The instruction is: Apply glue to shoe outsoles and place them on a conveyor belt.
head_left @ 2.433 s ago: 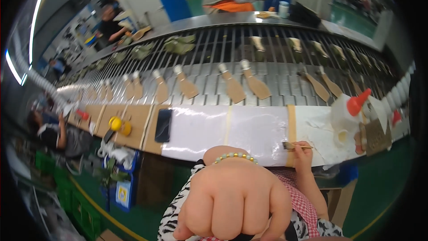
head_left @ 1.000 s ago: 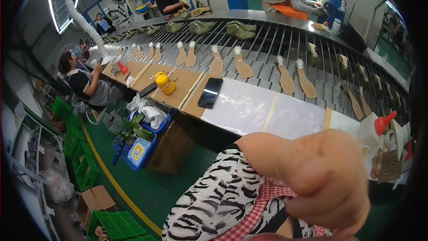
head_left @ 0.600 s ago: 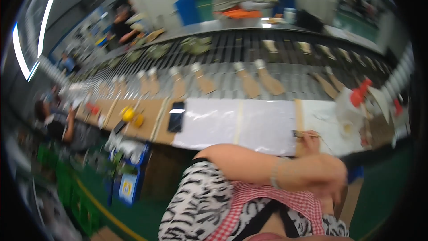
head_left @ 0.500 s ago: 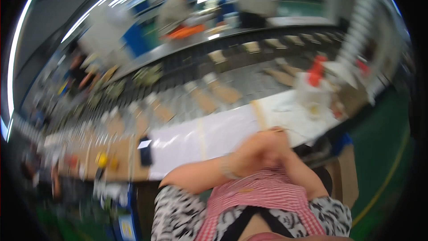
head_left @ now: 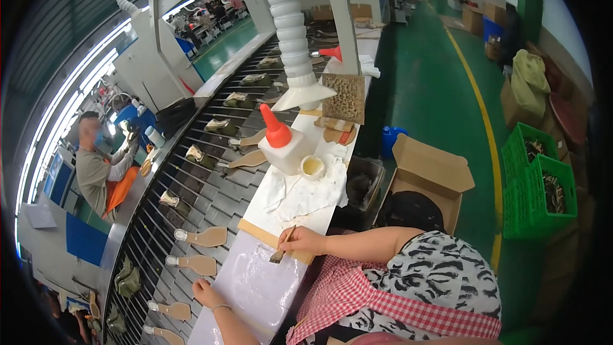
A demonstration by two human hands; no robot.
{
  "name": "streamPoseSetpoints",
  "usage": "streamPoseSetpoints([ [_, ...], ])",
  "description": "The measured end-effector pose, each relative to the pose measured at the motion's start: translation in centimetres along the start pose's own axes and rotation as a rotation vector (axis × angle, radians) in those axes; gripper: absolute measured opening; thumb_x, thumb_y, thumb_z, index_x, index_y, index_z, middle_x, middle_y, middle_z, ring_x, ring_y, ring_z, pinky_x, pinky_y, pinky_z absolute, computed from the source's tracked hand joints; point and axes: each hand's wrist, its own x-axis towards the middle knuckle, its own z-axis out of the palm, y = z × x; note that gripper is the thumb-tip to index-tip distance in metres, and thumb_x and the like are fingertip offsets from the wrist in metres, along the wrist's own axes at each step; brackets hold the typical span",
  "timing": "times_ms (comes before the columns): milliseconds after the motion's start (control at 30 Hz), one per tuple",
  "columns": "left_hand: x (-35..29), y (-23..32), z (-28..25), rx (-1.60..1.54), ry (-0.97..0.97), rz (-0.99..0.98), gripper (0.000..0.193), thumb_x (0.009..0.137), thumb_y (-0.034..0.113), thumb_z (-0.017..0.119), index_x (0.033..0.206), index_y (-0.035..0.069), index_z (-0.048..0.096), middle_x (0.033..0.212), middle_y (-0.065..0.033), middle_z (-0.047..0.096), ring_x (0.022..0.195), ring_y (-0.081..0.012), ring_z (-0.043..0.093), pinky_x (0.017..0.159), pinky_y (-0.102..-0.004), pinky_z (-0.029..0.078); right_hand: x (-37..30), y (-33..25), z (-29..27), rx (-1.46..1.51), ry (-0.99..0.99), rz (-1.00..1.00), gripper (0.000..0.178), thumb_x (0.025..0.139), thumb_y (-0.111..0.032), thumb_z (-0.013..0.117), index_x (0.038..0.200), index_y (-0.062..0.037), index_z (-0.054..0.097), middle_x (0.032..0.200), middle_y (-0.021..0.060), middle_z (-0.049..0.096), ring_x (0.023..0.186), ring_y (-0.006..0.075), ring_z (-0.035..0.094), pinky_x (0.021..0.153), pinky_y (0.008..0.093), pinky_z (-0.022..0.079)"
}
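My right hand (head_left: 302, 241) is closed round a small flat brush (head_left: 279, 253), its bristles pointing down at the white worktop (head_left: 246, 275), by a tan tape strip. My left hand (head_left: 207, 294) has its fingers curled in, over the worktop's left edge, and nothing shows in it. Close by, a tan insole (head_left: 199, 264) lies on the conveyor, with another insole (head_left: 211, 237) beyond it. Farther along the table stand a white bottle with a red nozzle (head_left: 278, 134) and a small cup of yellowish liquid (head_left: 312, 167), beside a crumpled white cloth (head_left: 297, 195).
A slatted conveyor (head_left: 220, 201) carrying insoles and green shoe pieces runs along the left. A white ribbed duct (head_left: 290, 32) hangs over the table. At right are an open cardboard box (head_left: 424, 172) and green crates (head_left: 543, 182). Across the conveyor, a person (head_left: 102, 166) works.
My view has turned toward the right. My hands, together over the table before, are now apart, and a brush shows in the right one.
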Motion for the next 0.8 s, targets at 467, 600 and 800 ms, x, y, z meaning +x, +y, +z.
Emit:
streamPoseSetpoints([
  [467, -1.0, 0.9, -0.1, 0.137, -0.070, 0.038, 0.022, 0.091, 0.017, 0.056, 0.078, -0.002, 0.055, 0.068, -0.0033, 0.052, 0.063, -0.0117, 0.044, 0.059, -0.0285, 0.039, -0.1, -0.4, 0.5, 0.032, -0.024, 0.005, 0.013, 0.092, -0.015, 0.062, 0.099, -0.0042, 0.061, 0.094, 0.0009, 0.064, 0.087, 0.0079, 0.057, 0.080, 0.0236, 0.046],
  [600, -1.1, 0.9, -0.3, 0.199, -0.066, 0.054, 0.022, 0.091, 0.016, 0.056, 0.078, -0.002, 0.055, 0.069, -0.0037, 0.053, 0.064, -0.0126, 0.044, 0.059, -0.0293, 0.039, 0.1, -0.9, 0.7, 0.083, 0.000, -0.005, 0.013, 0.092, -0.013, 0.062, 0.100, -0.0034, 0.061, 0.094, 0.0016, 0.064, 0.089, 0.0083, 0.057, 0.081, 0.0238, 0.046],
  [800, -1.4, 1.6, -0.6, 0.285, -0.022, 0.121, 0.019, 0.087, 0.013, 0.057, 0.078, -0.004, 0.057, 0.070, -0.0102, 0.058, 0.065, -0.0176, 0.050, 0.062, -0.0333, 0.043, 0.6, 0.0, 0.2, 0.061, -0.009, 0.043, 0.013, 0.090, -0.011, 0.063, 0.100, -0.0021, 0.061, 0.093, 0.0035, 0.065, 0.087, 0.0102, 0.060, 0.080, 0.0249, 0.048],
])
